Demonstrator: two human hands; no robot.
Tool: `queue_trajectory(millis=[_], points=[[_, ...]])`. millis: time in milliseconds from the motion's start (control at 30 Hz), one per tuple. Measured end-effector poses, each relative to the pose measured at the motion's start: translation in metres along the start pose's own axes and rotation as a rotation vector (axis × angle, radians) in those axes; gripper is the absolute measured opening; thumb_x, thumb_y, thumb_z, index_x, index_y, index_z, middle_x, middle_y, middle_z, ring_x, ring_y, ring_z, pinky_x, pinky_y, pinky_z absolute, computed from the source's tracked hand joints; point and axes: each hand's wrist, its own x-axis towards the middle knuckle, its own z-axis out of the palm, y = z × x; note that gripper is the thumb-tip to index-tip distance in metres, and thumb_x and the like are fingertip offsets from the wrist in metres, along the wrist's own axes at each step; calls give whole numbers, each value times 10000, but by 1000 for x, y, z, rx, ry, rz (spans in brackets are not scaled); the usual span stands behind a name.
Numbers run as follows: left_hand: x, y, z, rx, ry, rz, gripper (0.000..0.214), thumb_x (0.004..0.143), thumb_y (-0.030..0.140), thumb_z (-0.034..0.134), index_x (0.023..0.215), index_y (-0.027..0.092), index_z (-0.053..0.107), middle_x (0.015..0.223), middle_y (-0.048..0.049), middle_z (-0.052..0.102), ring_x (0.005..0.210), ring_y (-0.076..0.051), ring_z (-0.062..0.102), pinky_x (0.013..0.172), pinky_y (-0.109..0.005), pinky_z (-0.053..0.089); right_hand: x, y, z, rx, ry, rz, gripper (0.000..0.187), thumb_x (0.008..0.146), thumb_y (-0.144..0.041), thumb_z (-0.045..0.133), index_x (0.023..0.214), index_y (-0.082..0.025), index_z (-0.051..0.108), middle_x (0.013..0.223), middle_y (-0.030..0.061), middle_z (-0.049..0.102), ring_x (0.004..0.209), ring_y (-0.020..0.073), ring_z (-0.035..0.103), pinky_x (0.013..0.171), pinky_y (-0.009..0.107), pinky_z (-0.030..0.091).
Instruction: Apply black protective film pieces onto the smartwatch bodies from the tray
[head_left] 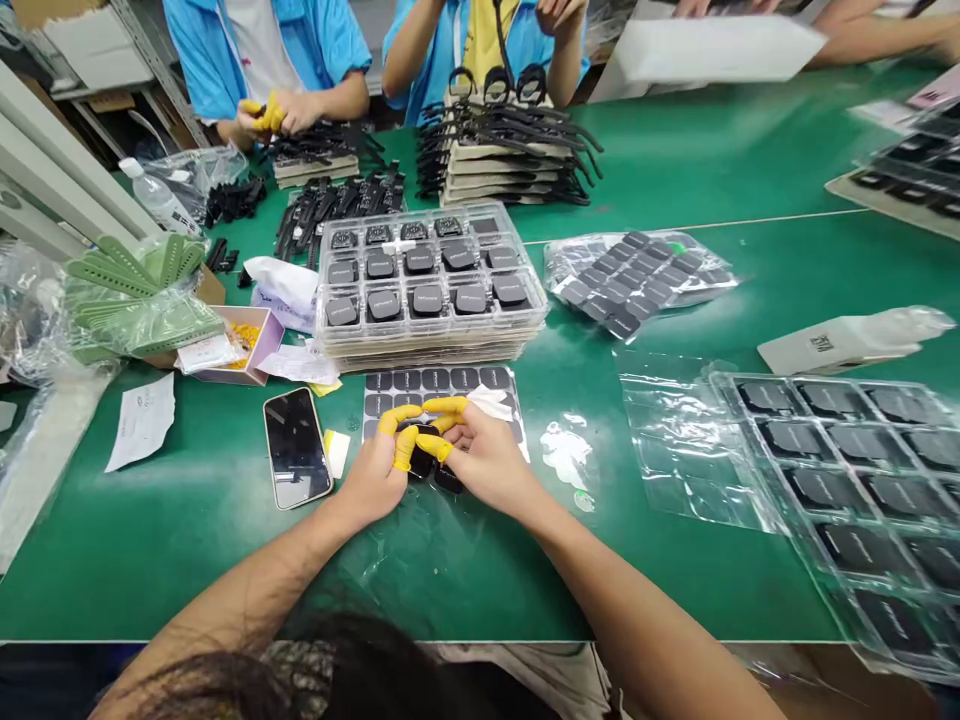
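Note:
My left hand (379,468) and my right hand (491,458), both with yellow finger cots on the fingertips, pinch a small black rounded-square watch body (421,458) between them. The fingers partly cover it. Just below the right fingers, another black rounded-square piece (448,478) sits close to the table. Behind my hands lies a sheet of dark rounded-square stickers (465,379), with a crumpled white scrap (489,402) on it near the right fingers. To the left of my left hand are a smartphone (298,447) and a small white-and-yellow paper piece (336,452).
A clear compartment tray (321,325) of black watch pieces tops a stack ahead. Another tray (784,480) stands right, beside clear film (675,440). Left are a small box (259,350), green straps (142,290) and a bottle (159,198). Co-workers (262,50) sit opposite, behind black straps (510,130).

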Motion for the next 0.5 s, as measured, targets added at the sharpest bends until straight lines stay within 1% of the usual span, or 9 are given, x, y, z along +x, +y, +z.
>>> queue_trajectory(millis=[33,100,200,267,333,367,433,467,500], points=[[0,1,0,-12,-16,-11,454,1121,492,474,1452,192,557,1033,-74,819,805,-200,740,818,-347,582,1,-1,-2,14,43,-7,421,761,-544,917,1028,-256,763,871,21,759,691,174,666,640,347,581],[-1,4,0,-50,-72,-28,474,1108,476,509,1500,209,499,1015,-65,858,768,-202,746,802,-355,583,6,-6,-12,71,166,-37,450,752,-613,904,967,-249,750,849,23,753,645,169,645,613,355,582],[-1,11,-2,-82,-122,-30,505,1088,439,533,1545,245,435,1110,-69,893,889,-248,800,864,-401,602,31,-29,-40,88,305,-159,476,735,-620,909,972,-248,730,876,20,745,592,143,603,584,350,576],[0,15,-4,-75,-120,-24,512,1075,439,536,1547,261,442,1123,-58,897,937,-276,819,912,-441,612,66,-52,-62,3,361,-262,390,777,-531,887,982,-239,729,920,34,751,608,139,610,596,342,576],[0,18,-4,-74,-105,-20,528,1057,439,553,1553,281,462,1104,-39,901,949,-293,831,960,-476,615,113,-78,-83,-132,448,-333,274,840,-418,817,1006,-216,734,956,57,760,644,152,636,628,345,585],[0,19,-4,-79,-99,-19,542,1045,435,568,1559,292,471,1094,-31,902,961,-301,836,979,-490,617,139,-90,-92,-210,504,-340,237,874,-374,770,1030,-199,734,974,72,765,669,165,655,656,355,593],[1,20,-4,-91,-100,-24,560,1026,429,590,1566,314,492,1085,-22,903,977,-314,844,999,-507,623,188,-110,-108,-410,597,-289,228,924,-313,696,1087,-161,744,1013,112,779,747,207,698,732,390,612],[1,20,-4,-96,-105,-29,564,1021,430,594,1567,324,503,1083,-20,903,970,-319,847,993,-513,631,209,-117,-114,-548,610,-262,236,935,-281,679,1112,-144,751,1039,131,785,821,232,721,797,407,616],[2,20,-4,-99,-114,-35,563,1018,437,595,1566,332,516,1086,-20,903,958,-323,850,980,-517,641,226,-122,-119,-693,586,-242,238,936,-255,678,1120,-131,763,1061,146,789,899,255,733,866,419,612]])
